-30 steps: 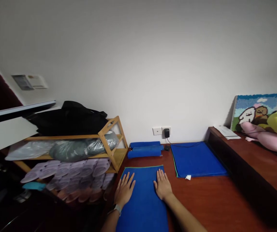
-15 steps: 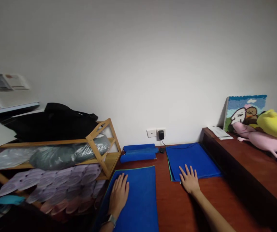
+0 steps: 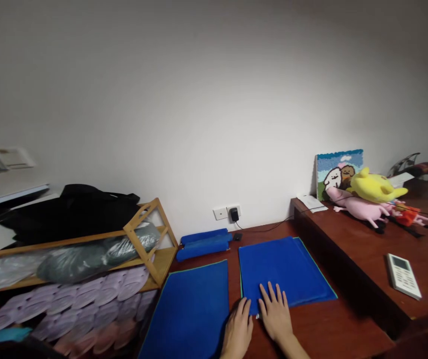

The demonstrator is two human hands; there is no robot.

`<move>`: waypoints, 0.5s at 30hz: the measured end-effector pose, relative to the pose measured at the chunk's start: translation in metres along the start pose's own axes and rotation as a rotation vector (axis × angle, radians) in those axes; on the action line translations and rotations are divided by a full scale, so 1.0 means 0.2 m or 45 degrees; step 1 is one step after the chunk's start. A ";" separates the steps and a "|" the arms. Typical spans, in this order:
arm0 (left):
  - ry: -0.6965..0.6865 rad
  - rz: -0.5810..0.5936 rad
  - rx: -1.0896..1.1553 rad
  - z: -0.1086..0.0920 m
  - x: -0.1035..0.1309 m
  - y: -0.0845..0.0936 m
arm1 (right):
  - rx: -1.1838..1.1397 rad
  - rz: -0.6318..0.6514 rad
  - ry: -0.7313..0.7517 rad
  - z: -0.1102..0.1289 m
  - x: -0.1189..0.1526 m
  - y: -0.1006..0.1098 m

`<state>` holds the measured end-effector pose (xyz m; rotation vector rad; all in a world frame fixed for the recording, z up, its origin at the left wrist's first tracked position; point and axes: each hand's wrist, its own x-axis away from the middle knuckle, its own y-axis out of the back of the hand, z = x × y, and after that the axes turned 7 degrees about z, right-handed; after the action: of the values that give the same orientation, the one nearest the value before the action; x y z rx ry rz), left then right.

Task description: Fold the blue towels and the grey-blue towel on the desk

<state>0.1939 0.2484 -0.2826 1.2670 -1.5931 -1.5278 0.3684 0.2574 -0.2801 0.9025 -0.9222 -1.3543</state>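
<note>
A folded blue cloth with green edging (image 3: 273, 264) lies on the right part of the reddish-brown desk. My right hand (image 3: 276, 314) rests on its near edge, palm down, fingers spread. Beside it, my left hand (image 3: 238, 326) has its fingers stretched out and close together, the tips at the near left corner of that cloth. To the left lies a second blue cloth (image 3: 195, 304), flat, with green trim along its edge. Its near part runs out of view.
Rolled or folded blue cloths (image 3: 204, 243) lie by the wall, near a plugged-in black adapter (image 3: 234, 214). A wooden shelf (image 3: 169, 257) with slippers (image 3: 97, 294) stands left. Right, on a higher surface, are plush toys (image 3: 363, 204) and a white remote control (image 3: 403, 275).
My left hand has left the left cloth and moved right to the other cloth's corner. The right cloth sits nearer and farther from the wall; the view has turned right.
</note>
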 end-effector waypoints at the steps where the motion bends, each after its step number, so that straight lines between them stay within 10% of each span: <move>1: 0.029 0.005 -0.013 0.00 0.01 0.01 | -0.011 -0.027 0.003 -0.04 0.00 0.04; 9: 0.135 0.045 -0.228 -0.05 0.06 0.13 | 0.260 -0.130 -0.288 -0.70 0.00 0.21; 15: 0.176 0.040 -0.178 -0.16 0.21 0.18 | 0.338 -0.062 -0.183 -0.84 0.07 0.18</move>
<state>0.1997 0.1938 -0.2503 1.2363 -1.3878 -1.4724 0.5369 0.2441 -0.3112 1.0439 -1.2186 -1.3724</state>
